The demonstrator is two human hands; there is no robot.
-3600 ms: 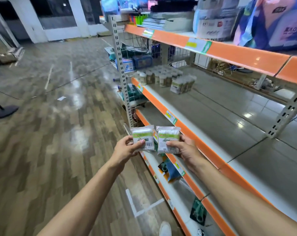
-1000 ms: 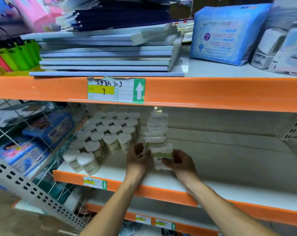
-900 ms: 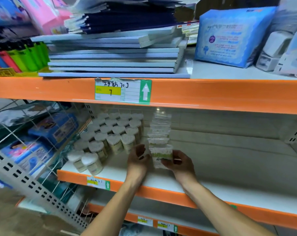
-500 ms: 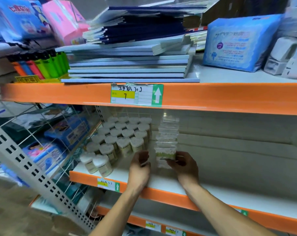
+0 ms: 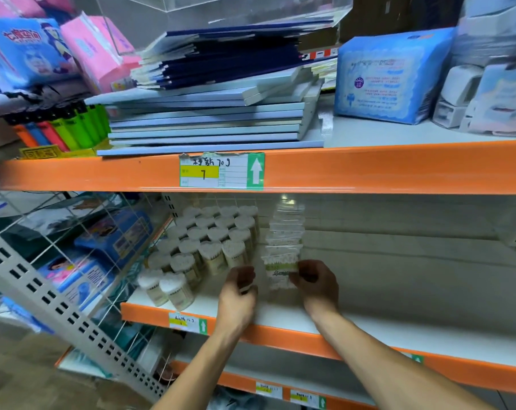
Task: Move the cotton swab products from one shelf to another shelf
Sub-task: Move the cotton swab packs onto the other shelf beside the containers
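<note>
A flat cotton swab packet (image 5: 281, 269) with a green label stands upright on the white middle shelf (image 5: 404, 327), at the front of a row of like packets (image 5: 285, 230). My right hand (image 5: 316, 284) pinches the front packet's right edge. My left hand (image 5: 238, 291) hovers just left of it with its fingers curled, a gap between hand and packet. A pale sliver shows at its fingertips; whether it holds anything is unclear. Several round cotton swab jars (image 5: 209, 242) stand in rows to the left.
The orange upper shelf edge (image 5: 369, 167) hangs low over the packets. It carries stacked notebooks (image 5: 209, 122), lighters (image 5: 76, 128) and a blue soft pack (image 5: 390, 75). A wire divider (image 5: 82, 241) and perforated post (image 5: 52, 294) close off the left. Bare shelf runs right.
I have walked to the shelf and set the carried packets at the front of the row. Over the last second my left hand drew slightly away from the front packet; my right hand stays on it.
</note>
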